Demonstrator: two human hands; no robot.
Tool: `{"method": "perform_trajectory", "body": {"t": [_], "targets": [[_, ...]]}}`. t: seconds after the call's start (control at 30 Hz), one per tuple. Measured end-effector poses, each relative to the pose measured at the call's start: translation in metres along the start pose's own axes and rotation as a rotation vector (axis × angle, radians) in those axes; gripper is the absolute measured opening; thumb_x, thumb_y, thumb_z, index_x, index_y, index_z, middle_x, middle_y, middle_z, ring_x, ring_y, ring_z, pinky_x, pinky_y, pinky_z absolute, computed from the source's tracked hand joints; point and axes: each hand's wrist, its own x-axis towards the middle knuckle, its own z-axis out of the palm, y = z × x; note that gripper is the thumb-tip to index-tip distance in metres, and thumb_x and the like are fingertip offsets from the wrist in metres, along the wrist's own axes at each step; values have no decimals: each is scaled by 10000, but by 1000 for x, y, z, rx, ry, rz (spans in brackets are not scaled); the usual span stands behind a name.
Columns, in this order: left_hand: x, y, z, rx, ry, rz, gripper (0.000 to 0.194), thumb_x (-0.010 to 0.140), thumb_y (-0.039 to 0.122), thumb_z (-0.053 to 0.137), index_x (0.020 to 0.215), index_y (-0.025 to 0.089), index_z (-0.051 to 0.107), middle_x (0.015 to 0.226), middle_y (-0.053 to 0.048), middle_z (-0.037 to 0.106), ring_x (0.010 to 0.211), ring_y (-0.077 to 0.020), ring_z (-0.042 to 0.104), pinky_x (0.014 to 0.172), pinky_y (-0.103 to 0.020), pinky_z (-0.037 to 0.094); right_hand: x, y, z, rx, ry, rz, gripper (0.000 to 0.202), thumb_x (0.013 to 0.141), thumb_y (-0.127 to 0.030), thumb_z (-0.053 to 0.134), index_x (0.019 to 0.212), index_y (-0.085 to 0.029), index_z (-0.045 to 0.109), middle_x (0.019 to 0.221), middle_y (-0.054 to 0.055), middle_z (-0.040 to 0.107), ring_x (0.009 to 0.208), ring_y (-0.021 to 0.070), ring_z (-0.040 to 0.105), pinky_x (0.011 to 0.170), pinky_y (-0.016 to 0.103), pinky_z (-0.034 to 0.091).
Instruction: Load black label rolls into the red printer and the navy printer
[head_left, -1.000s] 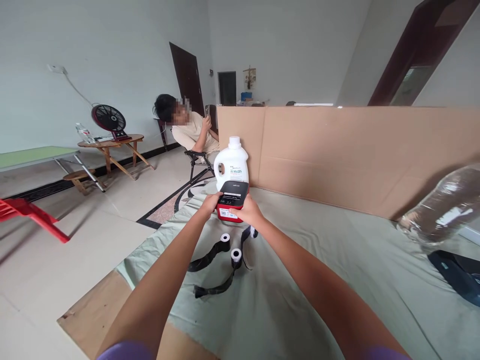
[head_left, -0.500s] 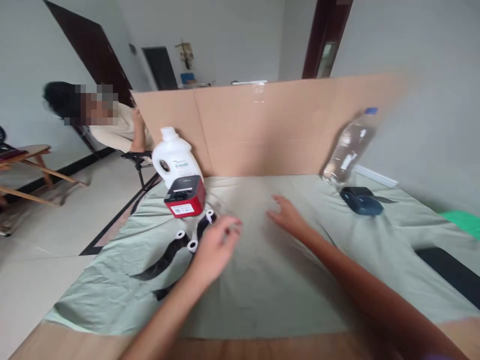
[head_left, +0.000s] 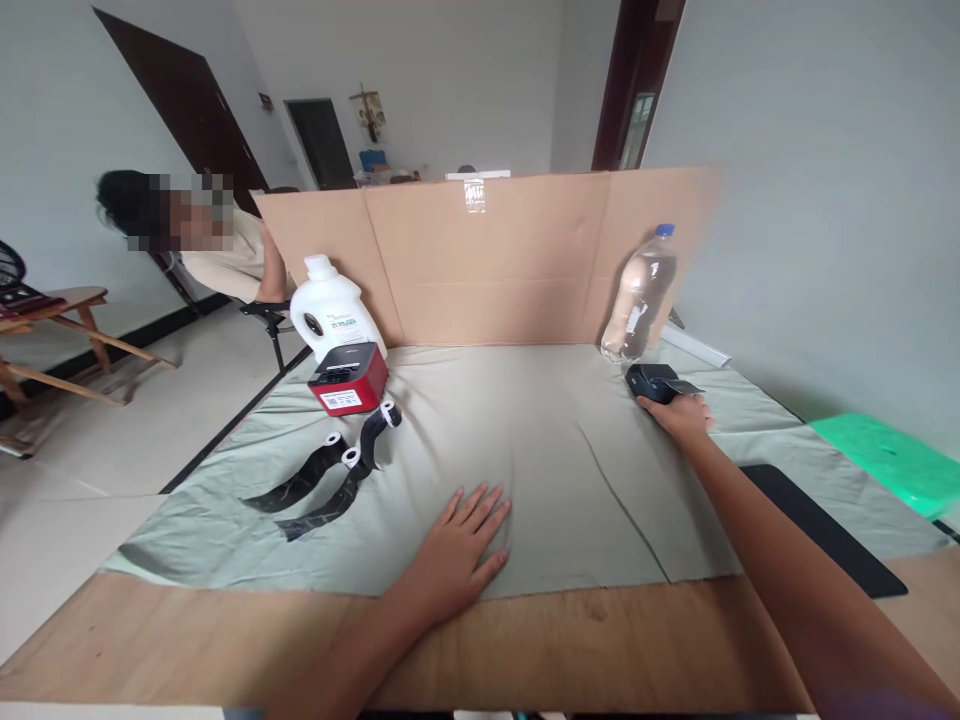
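Observation:
My right hand is closed around a small dark label printer at the right of the cloth, and a grey strip sticks out of it. The printer sits low against the cloth, just in front of the clear plastic bottle with a blue cap. My left hand lies flat near the front of the green-grey cloth, fingers spread, holding nothing. To its left are several small white-cored rolls with black strips unrolled from them. Behind these rolls stands a red and black box-shaped printer with a white label.
A white jug stands behind the red printer. An upright cardboard sheet borders the back. At right lie a black flat pad and a green stool. A person sits beyond the left edge.
My right hand has moved right and taken hold of the small dark printer. My left hand has come down flat onto the cloth near the front edge. The view has shifted slightly right.

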Motion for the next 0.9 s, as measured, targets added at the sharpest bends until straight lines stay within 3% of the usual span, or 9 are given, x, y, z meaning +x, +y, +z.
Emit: {"method": "perform_trajectory", "body": {"t": [0.1,0.23,0.37,0.47,0.57,0.73,0.9], "targets": [[-22,15,0,-47,-24,-48,633,1040,470,391,1622,347,176,1692,5,176,1568,-265,181,1281,-540,174,-13,-11,-3,68,86,69,839,660,-569,781,1272,-44,548,1310,337,541,1245,447,506,984,524,399],[-43,27,-2,-102,-63,-91,651,1041,461,393,1622,384,111,1697,25,126,1572,-266,164,1282,-556,174,-66,-42,-12,158,246,-112,769,635,-519,819,1190,-51,566,1186,339,594,1170,433,540,915,484,413],[-47,31,-6,-120,-66,-107,638,1041,444,398,1620,386,138,1699,32,118,1575,-260,149,1287,-555,160,-147,-100,-7,225,143,-298,746,647,-550,793,1163,-64,562,1101,261,620,1083,408,573,905,470,439],[-46,32,-8,-126,-53,-109,627,1040,450,397,1619,370,170,1699,31,129,1577,-250,137,1293,-544,143,-202,-146,8,290,112,-259,752,648,-557,766,1185,-81,541,1148,247,594,1125,427,543,965,522,431],[-46,33,-8,-135,-46,-123,622,1031,447,415,1613,364,210,1695,30,153,1577,-250,142,1292,-552,138,-241,-173,23,320,53,-237,718,673,-533,746,1186,-77,532,1181,261,571,1158,444,513,986,551,416],[-48,35,-10,-172,-53,-139,639,1012,464,445,1608,369,235,1689,24,175,1573,-262,159,1289,-565,150,-271,-179,32,254,52,-234,682,695,-527,759,1158,-79,536,1154,270,588,1126,454,531,950,540,435],[-42,36,-17,-209,-86,-172,645,990,466,451,1601,361,273,1682,25,181,1568,-280,172,1285,-576,155,-278,-163,24,247,-45,-269,669,712,-560,749,1160,-104,555,1173,270,619,1159,459,567,967,548,448]]}}
